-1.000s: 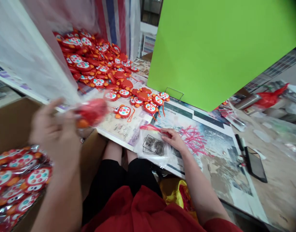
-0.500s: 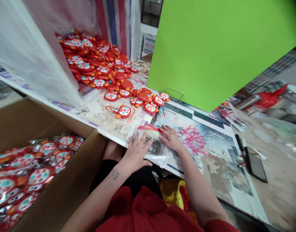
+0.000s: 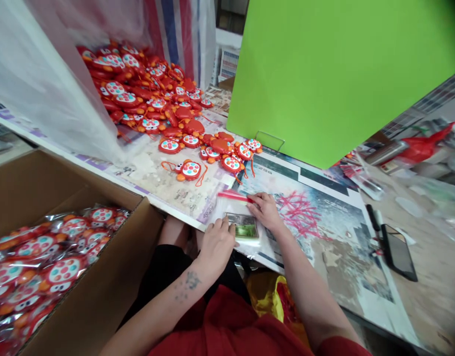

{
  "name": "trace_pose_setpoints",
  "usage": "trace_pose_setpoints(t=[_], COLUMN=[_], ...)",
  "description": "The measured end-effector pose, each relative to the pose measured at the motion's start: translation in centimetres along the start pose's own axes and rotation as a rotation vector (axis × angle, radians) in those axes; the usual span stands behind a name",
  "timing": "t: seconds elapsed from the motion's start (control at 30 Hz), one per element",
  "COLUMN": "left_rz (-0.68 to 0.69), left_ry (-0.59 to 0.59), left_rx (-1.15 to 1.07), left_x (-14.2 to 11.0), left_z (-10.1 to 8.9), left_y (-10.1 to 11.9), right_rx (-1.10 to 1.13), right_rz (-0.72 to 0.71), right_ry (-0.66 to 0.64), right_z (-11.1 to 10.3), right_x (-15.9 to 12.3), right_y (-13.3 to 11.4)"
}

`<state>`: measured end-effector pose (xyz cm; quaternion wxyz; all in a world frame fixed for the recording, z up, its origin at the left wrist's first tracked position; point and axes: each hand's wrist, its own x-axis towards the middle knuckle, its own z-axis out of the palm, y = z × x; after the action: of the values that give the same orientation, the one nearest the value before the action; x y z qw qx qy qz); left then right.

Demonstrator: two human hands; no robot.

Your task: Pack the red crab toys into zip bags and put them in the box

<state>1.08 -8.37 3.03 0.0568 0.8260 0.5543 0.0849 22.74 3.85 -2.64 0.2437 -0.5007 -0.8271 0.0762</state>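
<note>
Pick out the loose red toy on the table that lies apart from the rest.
The red toy in front of the cluster, dotted side up, nearest the table's front edge. A gap surrounds it; the others crowd or overlap one another.

So this battered, patchy tabletop is holding a big pile of red toys at back left, with strays straggling toward the middle. 1 clear plastic bag is lying by the near edge; 1 black phone is sitting off right.
</note>
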Motion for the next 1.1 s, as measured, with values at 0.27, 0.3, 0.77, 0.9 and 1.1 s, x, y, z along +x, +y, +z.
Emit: trace_pose_setpoints(t=[0.27,0.3,0.77,0.9,1.1], left_rz=[0.098,0.066,-0.006,0.080,0.159], left_ry=[0.068,0.096,0.221,0.196,0.187], left_rx=[-0.147,-0.155,-0.075,-0.105,-0.115], left_x=[5.3,6.3,8.3,8.3,8.2], left_z=[-0.2,0.3,3.7,3.8,3.8], left_y=[-0.8,-1.0,-1.9,-2.0,-2.0], right_rx=[-0.028,-0.030,-0.034,-0.056,-0.134], right_rz=[0.017,0.016,-0.042,-0.051,0.065], right_ry=[0.036,0.040,0.067,0.006,-0.072], right_z=[0.3,0.3,0.1,1.3,4.4], right_x=[0.1,0.1,6.1,12.6,16.7], right_y=[-0.5,-0.5,-0.1,-0.7,-1.5])
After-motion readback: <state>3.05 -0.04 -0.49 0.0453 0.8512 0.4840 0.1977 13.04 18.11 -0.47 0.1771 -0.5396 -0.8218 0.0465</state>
